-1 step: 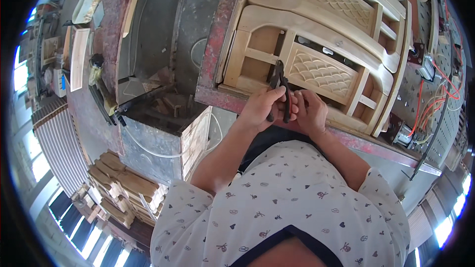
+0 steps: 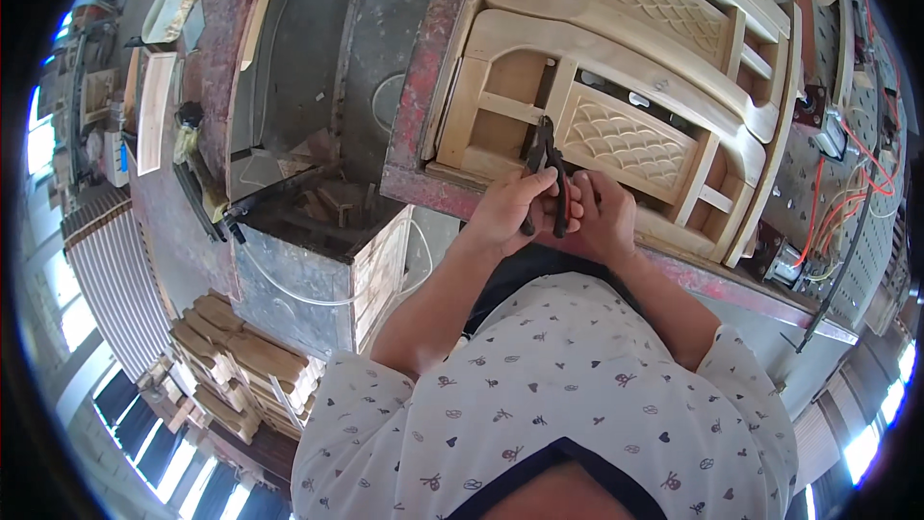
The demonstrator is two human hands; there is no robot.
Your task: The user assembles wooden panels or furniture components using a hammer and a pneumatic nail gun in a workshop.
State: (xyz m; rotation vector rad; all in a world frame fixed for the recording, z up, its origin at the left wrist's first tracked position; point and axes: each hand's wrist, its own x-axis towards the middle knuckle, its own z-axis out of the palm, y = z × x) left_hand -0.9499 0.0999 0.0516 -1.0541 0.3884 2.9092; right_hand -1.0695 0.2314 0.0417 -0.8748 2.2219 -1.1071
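Note:
A pair of dark pliers [image 2: 541, 146] is in my left hand [image 2: 505, 210], its jaws pointing away from me and its two handles spread apart. My left thumb presses on the pliers near the pivot, with fingers curled behind a handle. Right beside them, my right hand [image 2: 609, 220] is closed, its fingers curled near the handle; what they pinch, if anything, is hidden. Just beyond both hands lies a pale wooden panel frame [image 2: 664, 77] with a carved scale-pattern inset [image 2: 626, 135]. The pliers' tips are over its front left part; contact cannot be made out.
A second carved panel [image 2: 669, 5] lies beyond the first on the red-edged bench [image 2: 409, 149]. At right are metal cylinders [image 2: 784, 255] with orange tubes [image 2: 830, 217]. To the left stand an open-topped grey bin [image 2: 289, 274], a taped tool [image 2: 200, 169] and stacked wooden parts [image 2: 241, 351].

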